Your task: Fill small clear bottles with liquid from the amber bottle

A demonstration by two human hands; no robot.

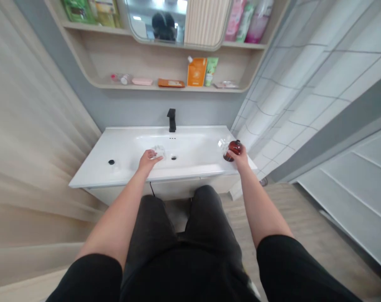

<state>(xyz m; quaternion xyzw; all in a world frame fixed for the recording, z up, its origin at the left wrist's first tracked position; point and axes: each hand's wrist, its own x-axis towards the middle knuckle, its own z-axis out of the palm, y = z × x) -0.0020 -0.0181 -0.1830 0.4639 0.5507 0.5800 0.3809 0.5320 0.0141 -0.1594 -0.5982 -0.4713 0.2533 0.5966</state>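
Note:
My left hand (149, 160) is closed around a clear, see-through cup-like container (159, 152) above the left part of the white sink basin (193, 147). At the counter's right end, my right hand (238, 157) grips a dark amber bottle (235, 147) with a short black neck. Just left of the bottle stands another clear object (222, 144), its kind too faint to make out. A small black cap (111, 162) lies on the counter to the left of the basin.
Behind the basin rises a black faucet (172, 121). A wall shelf (140, 87) above holds an orange pouch (197, 72), a green tube (211, 71) and several small items, below a mirror (159, 21). Curtains hang on the left (36, 147) and right (304, 84).

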